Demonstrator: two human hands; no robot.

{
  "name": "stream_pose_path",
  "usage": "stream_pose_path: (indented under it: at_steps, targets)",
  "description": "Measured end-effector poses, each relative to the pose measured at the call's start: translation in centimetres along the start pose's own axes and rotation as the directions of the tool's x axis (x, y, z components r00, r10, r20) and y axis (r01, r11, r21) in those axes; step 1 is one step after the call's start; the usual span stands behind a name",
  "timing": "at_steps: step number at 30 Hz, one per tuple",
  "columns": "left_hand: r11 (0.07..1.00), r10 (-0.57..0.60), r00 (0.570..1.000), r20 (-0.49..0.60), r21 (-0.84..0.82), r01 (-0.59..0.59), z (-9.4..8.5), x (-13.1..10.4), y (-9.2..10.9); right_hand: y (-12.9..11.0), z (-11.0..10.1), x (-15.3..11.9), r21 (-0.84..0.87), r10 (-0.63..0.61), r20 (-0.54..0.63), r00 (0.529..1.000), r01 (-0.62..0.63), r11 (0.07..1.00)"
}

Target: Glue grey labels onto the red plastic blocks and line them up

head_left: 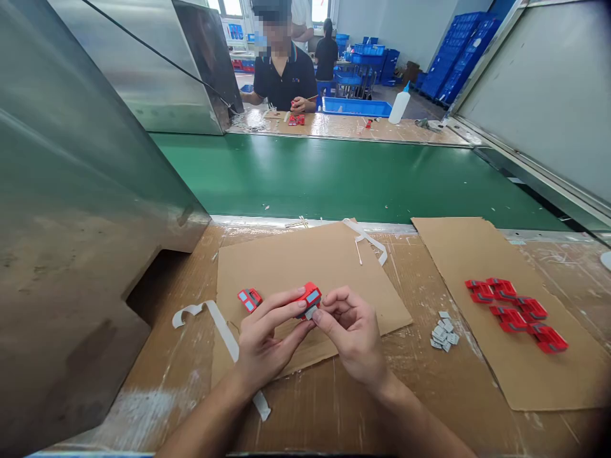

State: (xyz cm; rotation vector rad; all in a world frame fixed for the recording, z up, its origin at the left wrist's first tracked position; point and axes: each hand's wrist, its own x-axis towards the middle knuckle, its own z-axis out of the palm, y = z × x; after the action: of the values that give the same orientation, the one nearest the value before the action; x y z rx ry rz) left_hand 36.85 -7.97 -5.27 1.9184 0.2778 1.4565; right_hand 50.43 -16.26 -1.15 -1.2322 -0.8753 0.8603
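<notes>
Red piece in left hand, right hand seemingly touching it

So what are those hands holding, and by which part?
The left hand holds a red piece by its left side; the right hand touches its near end, by a small grey part; whether it grips is unclear.
</notes>
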Motion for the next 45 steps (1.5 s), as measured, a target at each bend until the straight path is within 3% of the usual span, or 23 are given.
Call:
stream_pose_path:
  at_steps: [8, 12, 16, 23, 27, 32, 36, 41, 45]
  targets:
    - [0.989, -0.081, 0.997, 0.008, -0.123, 0.081, -0.3, 0.2, 0.1, 0.1, -0.4, -0.1, -0.023, -0.005, 0.027, 1.0, 0.006, 1.0]
    - [0.938, -0.18, 0.984, 0.007, -0.298, 0.174, -0.2, 0.7, 0.6, 0.1, -1.3, 0.1, -0.198, -0.196, 0.005, 0.981, 0.193, 0.961]
    - [0.889, -0.262, 0.965, 0.011, -0.387, 0.246, -0.1, 0.8, 1.1, 0.2, -1.8, 0.2, -0.237, -0.303, 0.201, 0.931, 0.347, 0.907]
    - [0.901, -0.306, 0.952, 0.017, -0.319, 0.295, -0.1, 0.7, 1.2, 0.0, -1.5, -0.1, -0.313, -0.325, 0.213, 0.922, 0.379, 0.871]
    - [0.919, -0.239, 0.971, 0.023, -0.319, 0.233, -0.1, 1.0, 1.4, 0.0, -1.6, 0.0, -0.309, -0.341, 0.23, 0.912, 0.4, 0.863]
    - [0.895, -0.226, 0.971, 0.072, -0.378, 0.236, -0.4, 1.2, 1.6, 0.0, -1.9, 0.0, -0.285, -0.43, 0.28, 0.858, 0.502, 0.817]
    - [0.932, -0.206, 0.97, 0.126, -0.277, 0.234, -0.8, 1.3, 1.3, -0.2, -2.0, 0.1, -0.37, -0.465, 0.297, 0.834, 0.55, 0.749]
    - [0.958, -0.19, 0.976, 0.107, -0.199, 0.208, -0.9, 1.3, 1.2, -0.3, -1.8, 0.3, -0.394, -0.508, 0.342, 0.791, 0.611, 0.686]
    - [0.961, -0.172, 0.979, 0.108, -0.202, 0.191, -0.7, 1.3, 1.6, -0.3, -1.6, 0.2, -0.44, -0.587, 0.297, 0.753, 0.653, 0.616]
